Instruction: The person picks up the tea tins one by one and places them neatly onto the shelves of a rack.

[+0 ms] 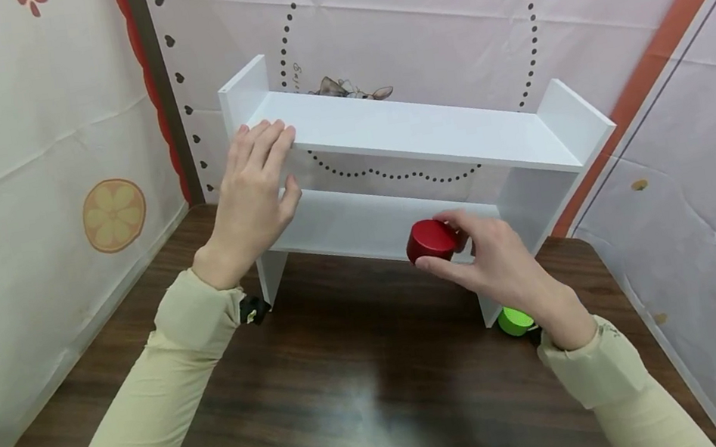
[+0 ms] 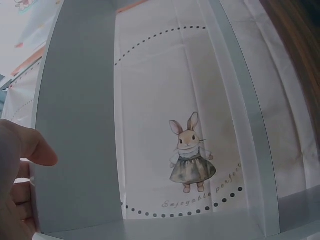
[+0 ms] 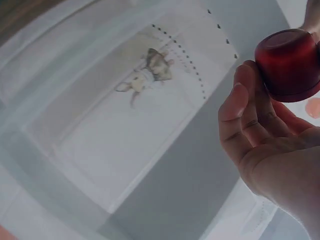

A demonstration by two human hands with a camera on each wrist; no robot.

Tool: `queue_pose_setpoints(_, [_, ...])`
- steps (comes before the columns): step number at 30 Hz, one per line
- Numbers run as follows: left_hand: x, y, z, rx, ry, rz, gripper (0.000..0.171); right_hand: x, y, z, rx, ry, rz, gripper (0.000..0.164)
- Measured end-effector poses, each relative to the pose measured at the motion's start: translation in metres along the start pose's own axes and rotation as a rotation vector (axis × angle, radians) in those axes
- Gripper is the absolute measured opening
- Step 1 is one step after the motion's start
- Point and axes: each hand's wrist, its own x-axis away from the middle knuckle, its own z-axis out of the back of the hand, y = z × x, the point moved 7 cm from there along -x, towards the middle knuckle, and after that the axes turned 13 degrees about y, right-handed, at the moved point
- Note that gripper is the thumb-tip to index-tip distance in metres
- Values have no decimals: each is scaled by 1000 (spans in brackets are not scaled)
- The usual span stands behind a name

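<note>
My left hand (image 1: 257, 203) rests with its fingers over the front edge of the top board, near the left end of a white two-tier shelf (image 1: 413, 128). In the left wrist view, its thumb (image 2: 42, 150) lies under that board. My right hand (image 1: 496, 254) holds a small red cylinder (image 1: 432, 238) between thumb and fingers, in front of the lower board (image 1: 357, 220). The right wrist view shows this red cylinder (image 3: 288, 65) with a smooth, glossy side and a rim around one end.
The shelf stands on a dark brown wooden table (image 1: 328, 403). A bright green round object (image 1: 514, 320) sits by the shelf's right leg, partly behind my right wrist. Printed cloth walls (image 1: 62, 120) enclose the back and sides.
</note>
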Motion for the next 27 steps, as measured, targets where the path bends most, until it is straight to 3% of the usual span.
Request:
queue_pose_setpoints(11, [1, -3, -1, 1, 13, 10, 50, -35, -19, 15, -65, 25, 23, 55])
queue_pose_setpoints(16, [1, -3, -1, 6, 12, 13, 50, -51, -31, 20, -89, 57, 65, 55])
queue_pose_setpoints(27, [1, -4, 0, 6, -4, 20, 50, -91, -47, 25, -145, 146, 58, 47])
